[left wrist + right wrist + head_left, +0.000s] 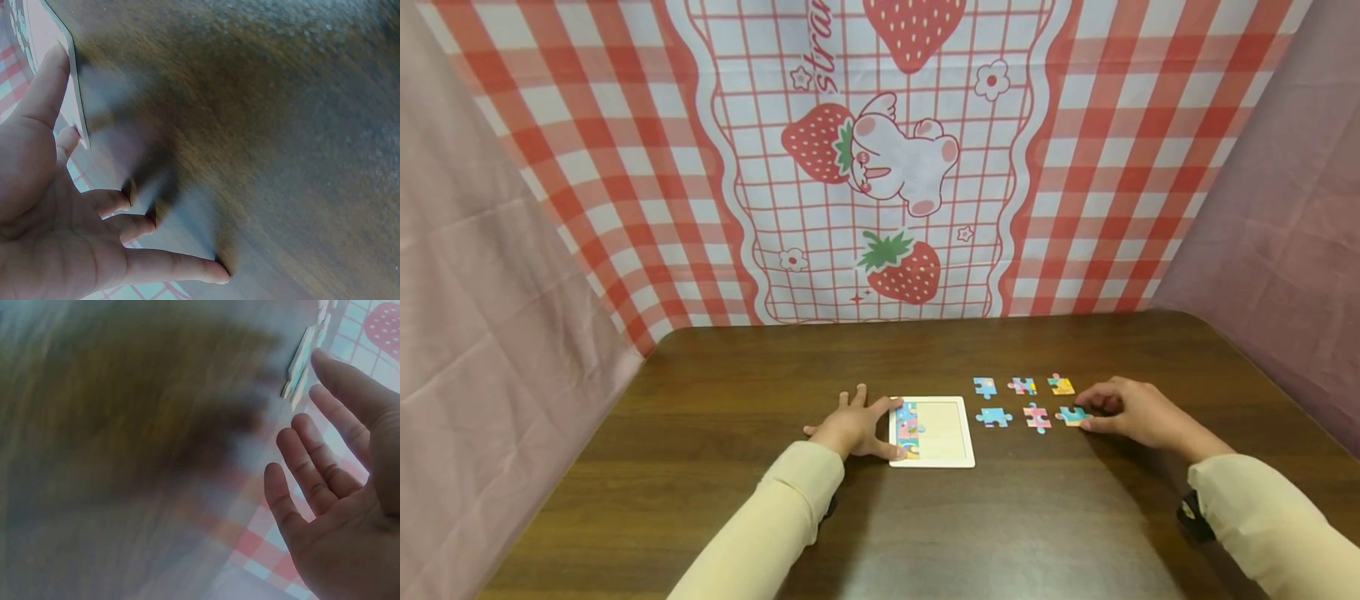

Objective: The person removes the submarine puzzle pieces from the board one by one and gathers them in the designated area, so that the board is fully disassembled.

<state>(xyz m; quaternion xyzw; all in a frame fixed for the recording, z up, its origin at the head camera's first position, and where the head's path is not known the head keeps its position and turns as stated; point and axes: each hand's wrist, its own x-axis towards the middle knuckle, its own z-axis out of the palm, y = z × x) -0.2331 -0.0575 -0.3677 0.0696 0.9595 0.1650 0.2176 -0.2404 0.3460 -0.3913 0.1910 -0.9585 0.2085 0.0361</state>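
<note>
A white-rimmed puzzle tray (968, 450) lies on the table, with joined pieces (908, 429) down its left side and a bare cream base beside them. My left hand (853, 427) has its fingers spread, its thumb and index fingertip touching the tray's left edge. In the left wrist view, the other fingertips of that hand (59, 212) reach toward the tabletop. At the right end of the nearer row lies a teal jigsaw piece (1070, 417). The thumb and index finger of my right hand (1138, 414) are at its right side, apart from each other; contact is unclear.
More loose jigsaw pieces lie in two rows right of the tray, among them a blue one (994, 417), a pink one (1037, 417) and a yellow one (1061, 385). Behind the brown wooden table (1015, 533) hangs a checked strawberry cloth (880, 250).
</note>
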